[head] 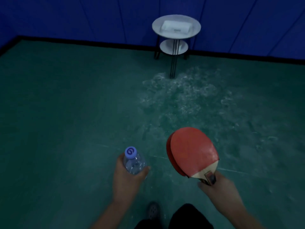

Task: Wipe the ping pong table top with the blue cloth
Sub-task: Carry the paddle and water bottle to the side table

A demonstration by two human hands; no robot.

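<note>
Both my hands are full, left [127,177] gripping a water bottle [134,162], right [219,187] clutching red paddles [192,152], white side table [176,27] ahead.

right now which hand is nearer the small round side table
Right. The right hand, holding the paddles, is almost straight below the side table; the left hand, holding the bottle, sits further left.

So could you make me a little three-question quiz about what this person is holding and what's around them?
1. True or false: the left hand grips a water bottle.
2. What does the right hand hold: A) a blue cloth, B) red paddles, C) a ball?
3. What lies on the top shelf of the round side table?

Key
1. True.
2. B; two paddles seem stacked.
3. A white packet; its contents cannot be told.
</note>
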